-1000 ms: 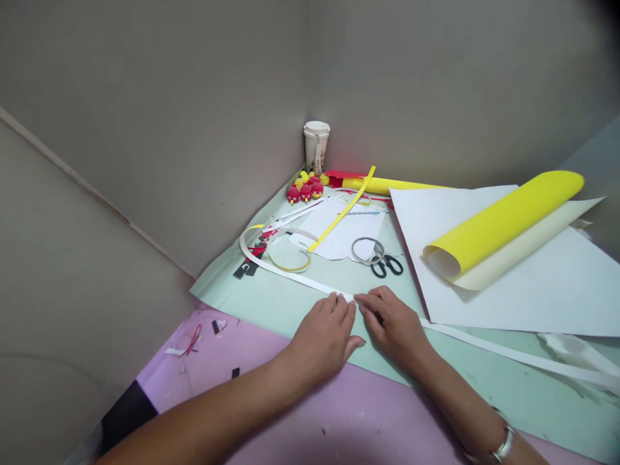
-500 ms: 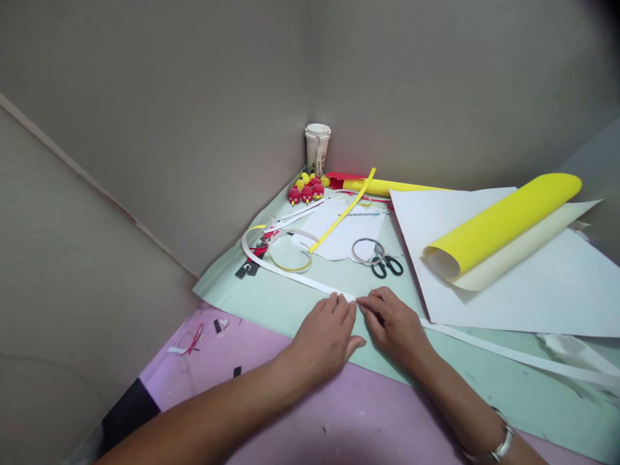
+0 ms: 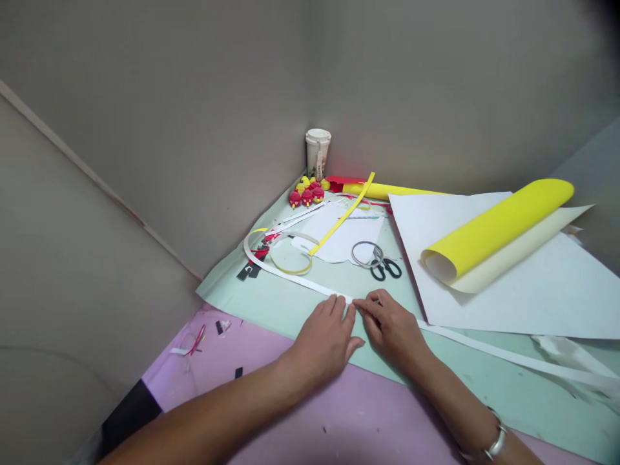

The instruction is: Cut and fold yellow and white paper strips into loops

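Scissors with black loop handles (image 3: 384, 261), crossed by a thin grey ring (image 3: 352, 254), lie beyond the long white paper strip (image 3: 310, 283) near the pale green mat's (image 3: 276, 315) front edge, which the flat left hand (image 3: 322, 336) presses and the right hand (image 3: 391, 325), fingers narrowed, touches, possibly pinching.

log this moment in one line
left hand: on white strip | right hand: touching strip | scissors: beyond hands | yellow roll: on white sheet

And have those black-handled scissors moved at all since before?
No: judged against the large white sheet, the scissors show no shift either way.
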Demonstrator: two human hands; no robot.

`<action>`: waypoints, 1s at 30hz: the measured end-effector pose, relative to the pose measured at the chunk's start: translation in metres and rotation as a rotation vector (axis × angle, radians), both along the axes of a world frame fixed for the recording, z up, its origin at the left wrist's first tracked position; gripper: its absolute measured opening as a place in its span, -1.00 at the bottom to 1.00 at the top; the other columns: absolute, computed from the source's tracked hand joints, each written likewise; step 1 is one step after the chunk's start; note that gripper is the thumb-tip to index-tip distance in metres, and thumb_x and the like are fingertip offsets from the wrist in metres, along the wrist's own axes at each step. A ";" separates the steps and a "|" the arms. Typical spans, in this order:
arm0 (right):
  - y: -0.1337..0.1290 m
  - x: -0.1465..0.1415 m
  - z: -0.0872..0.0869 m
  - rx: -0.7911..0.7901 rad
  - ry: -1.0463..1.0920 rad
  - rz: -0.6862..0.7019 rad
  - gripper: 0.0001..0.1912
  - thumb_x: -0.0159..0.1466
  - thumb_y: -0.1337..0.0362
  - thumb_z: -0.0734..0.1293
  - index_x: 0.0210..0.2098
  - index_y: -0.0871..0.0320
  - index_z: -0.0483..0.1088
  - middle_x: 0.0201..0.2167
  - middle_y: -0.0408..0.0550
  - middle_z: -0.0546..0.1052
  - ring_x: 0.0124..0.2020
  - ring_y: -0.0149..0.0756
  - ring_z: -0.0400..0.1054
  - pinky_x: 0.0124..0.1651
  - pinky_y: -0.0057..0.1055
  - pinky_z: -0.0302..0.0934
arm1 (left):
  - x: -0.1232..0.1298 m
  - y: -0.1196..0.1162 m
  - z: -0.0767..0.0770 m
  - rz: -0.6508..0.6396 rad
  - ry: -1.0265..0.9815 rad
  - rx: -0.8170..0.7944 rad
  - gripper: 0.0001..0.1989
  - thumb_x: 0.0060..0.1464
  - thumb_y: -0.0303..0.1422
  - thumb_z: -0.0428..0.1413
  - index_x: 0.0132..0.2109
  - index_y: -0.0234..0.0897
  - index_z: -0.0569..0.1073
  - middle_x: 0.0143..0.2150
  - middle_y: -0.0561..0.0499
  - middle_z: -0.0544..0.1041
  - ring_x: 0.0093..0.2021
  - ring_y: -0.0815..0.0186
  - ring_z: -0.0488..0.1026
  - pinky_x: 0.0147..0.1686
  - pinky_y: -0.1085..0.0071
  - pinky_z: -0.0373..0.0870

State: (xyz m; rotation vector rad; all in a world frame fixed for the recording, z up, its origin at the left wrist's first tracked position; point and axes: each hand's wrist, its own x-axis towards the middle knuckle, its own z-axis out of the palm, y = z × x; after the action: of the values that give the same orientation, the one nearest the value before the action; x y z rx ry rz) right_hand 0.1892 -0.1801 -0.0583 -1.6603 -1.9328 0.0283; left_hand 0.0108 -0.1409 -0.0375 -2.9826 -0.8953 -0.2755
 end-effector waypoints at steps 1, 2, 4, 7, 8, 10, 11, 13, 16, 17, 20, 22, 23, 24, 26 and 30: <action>0.000 0.000 0.000 0.000 0.000 0.000 -0.71 0.34 0.34 0.19 -0.06 0.06 0.50 -0.27 -0.04 0.45 -0.42 -0.38 0.35 -0.36 -0.46 0.18 | 0.000 -0.001 0.000 0.003 -0.006 -0.003 -0.46 0.26 -0.15 0.00 0.20 -0.52 0.29 0.17 -0.37 0.36 0.19 -0.04 0.28 0.13 0.15 0.23; 0.000 0.000 0.000 0.002 0.001 0.000 -0.71 0.34 0.34 0.19 -0.06 0.07 0.50 -0.27 -0.04 0.45 -0.42 -0.38 0.35 -0.36 -0.46 0.18 | 0.000 -0.001 0.000 0.001 -0.013 -0.002 -0.47 0.27 -0.16 -0.01 0.20 -0.52 0.29 0.18 -0.36 0.35 0.20 -0.03 0.27 0.13 0.16 0.22; 0.000 -0.001 0.001 0.005 0.002 0.001 -0.71 0.34 0.34 0.19 -0.07 0.07 0.50 -0.26 -0.03 0.46 -0.40 -0.38 0.36 -0.37 -0.47 0.19 | 0.000 -0.001 -0.001 -0.011 -0.017 0.005 -0.49 0.28 -0.18 -0.03 0.20 -0.51 0.29 0.20 -0.32 0.36 0.21 -0.02 0.26 0.14 0.17 0.21; 0.000 -0.001 0.003 -0.001 0.005 -0.005 -0.70 0.34 0.33 0.19 -0.07 0.07 0.51 -0.25 -0.02 0.46 -0.39 -0.38 0.37 -0.37 -0.47 0.20 | 0.000 0.000 -0.003 -0.029 -0.012 0.021 -0.49 0.29 -0.18 -0.05 0.19 -0.51 0.30 0.18 -0.29 0.38 0.18 0.00 0.29 0.14 0.18 0.19; 0.000 -0.002 0.003 -0.005 0.006 -0.006 -0.70 0.34 0.34 0.18 -0.07 0.07 0.51 -0.25 -0.02 0.46 -0.38 -0.37 0.37 -0.36 -0.47 0.20 | -0.001 0.000 -0.004 -0.033 -0.012 0.031 -0.49 0.29 -0.18 -0.05 0.19 -0.52 0.30 0.18 -0.30 0.38 0.18 0.00 0.29 0.14 0.18 0.19; 0.000 -0.002 0.003 -0.012 0.004 -0.004 -0.71 0.34 0.35 0.19 -0.07 0.07 0.50 -0.25 -0.03 0.46 -0.37 -0.37 0.38 -0.34 -0.47 0.21 | -0.001 0.001 -0.005 -0.047 -0.015 0.048 -0.47 0.29 -0.17 -0.04 0.20 -0.54 0.30 0.18 -0.31 0.38 0.19 -0.01 0.29 0.15 0.18 0.17; 0.000 -0.002 0.003 -0.012 0.004 -0.003 -0.71 0.33 0.35 0.19 -0.07 0.07 0.50 -0.25 -0.03 0.46 -0.37 -0.37 0.38 -0.33 -0.47 0.21 | -0.001 0.001 -0.006 -0.051 -0.017 0.052 -0.47 0.28 -0.17 -0.04 0.20 -0.55 0.30 0.18 -0.31 0.38 0.19 -0.01 0.29 0.15 0.18 0.17; 0.000 -0.002 0.002 -0.010 0.001 0.000 -0.71 0.33 0.35 0.19 -0.06 0.08 0.50 -0.25 -0.03 0.45 -0.37 -0.37 0.38 -0.34 -0.47 0.21 | -0.001 0.001 -0.007 -0.049 -0.024 0.054 -0.47 0.28 -0.16 -0.04 0.20 -0.55 0.30 0.18 -0.32 0.38 0.19 -0.01 0.29 0.15 0.18 0.17; 0.001 -0.002 0.002 0.003 -0.005 0.009 -0.70 0.33 0.35 0.19 -0.05 0.08 0.49 -0.26 -0.03 0.45 -0.36 -0.37 0.38 -0.35 -0.48 0.21 | -0.001 0.001 -0.008 -0.040 -0.038 0.049 -0.47 0.29 -0.17 -0.04 0.20 -0.53 0.29 0.18 -0.33 0.38 0.20 0.01 0.29 0.15 0.17 0.17; 0.001 -0.002 0.002 0.006 -0.004 0.012 -0.70 0.33 0.35 0.19 -0.05 0.07 0.49 -0.26 -0.03 0.46 -0.36 -0.37 0.38 -0.35 -0.48 0.21 | -0.001 0.001 -0.009 -0.040 -0.042 0.046 -0.47 0.29 -0.16 -0.04 0.21 -0.53 0.29 0.18 -0.33 0.38 0.21 0.01 0.29 0.15 0.16 0.17; 0.001 -0.002 0.004 0.008 0.019 0.008 -0.70 0.32 0.36 0.20 -0.06 0.06 0.49 -0.26 -0.04 0.46 -0.36 -0.37 0.39 -0.34 -0.49 0.23 | -0.002 0.001 -0.007 -0.043 -0.042 0.038 -0.43 0.27 -0.12 -0.02 0.21 -0.53 0.28 0.19 -0.34 0.38 0.21 0.02 0.28 0.16 0.16 0.16; 0.001 -0.002 0.005 0.000 0.039 0.007 -0.71 0.32 0.35 0.20 -0.08 0.06 0.50 -0.26 -0.05 0.47 -0.36 -0.37 0.40 -0.33 -0.48 0.25 | -0.002 0.001 -0.007 -0.046 -0.042 0.040 -0.42 0.26 -0.10 -0.01 0.21 -0.54 0.28 0.19 -0.35 0.38 0.20 0.02 0.29 0.15 0.17 0.17; 0.001 -0.002 0.005 -0.005 0.047 0.009 -0.72 0.32 0.35 0.20 -0.09 0.06 0.50 -0.26 -0.05 0.47 -0.36 -0.37 0.40 -0.32 -0.48 0.26 | -0.002 0.001 -0.006 -0.049 -0.042 0.042 -0.41 0.26 -0.10 -0.01 0.21 -0.54 0.28 0.18 -0.35 0.38 0.20 0.02 0.29 0.15 0.17 0.17; 0.002 -0.002 0.006 -0.011 0.054 0.013 -0.72 0.32 0.34 0.20 -0.09 0.06 0.50 -0.26 -0.05 0.48 -0.35 -0.37 0.41 -0.32 -0.47 0.27 | -0.002 0.001 -0.006 -0.051 -0.042 0.046 -0.41 0.26 -0.10 -0.01 0.21 -0.54 0.29 0.18 -0.35 0.38 0.20 0.02 0.29 0.15 0.17 0.16; 0.002 -0.002 0.007 -0.026 0.070 0.027 -0.73 0.32 0.34 0.20 -0.10 0.06 0.50 -0.25 -0.05 0.48 -0.34 -0.35 0.41 -0.30 -0.46 0.28 | -0.001 0.002 -0.007 -0.051 -0.039 0.051 -0.40 0.26 -0.09 -0.01 0.21 -0.54 0.29 0.18 -0.34 0.39 0.20 0.02 0.29 0.15 0.17 0.16; 0.003 -0.001 0.008 -0.065 0.127 0.022 -0.72 0.29 0.34 0.22 -0.04 0.10 0.43 -0.24 -0.04 0.48 -0.29 -0.30 0.41 -0.26 -0.40 0.30 | -0.001 0.002 -0.007 -0.054 -0.024 0.065 -0.41 0.27 -0.09 -0.02 0.21 -0.54 0.31 0.18 -0.32 0.39 0.20 0.01 0.28 0.14 0.18 0.15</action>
State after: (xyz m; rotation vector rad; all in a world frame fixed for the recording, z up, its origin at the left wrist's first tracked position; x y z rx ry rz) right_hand 0.1887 -0.1767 -0.0506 -1.6376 -1.8725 0.2031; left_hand 0.0095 -0.1391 -0.0447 -2.9530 -0.7926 -0.3358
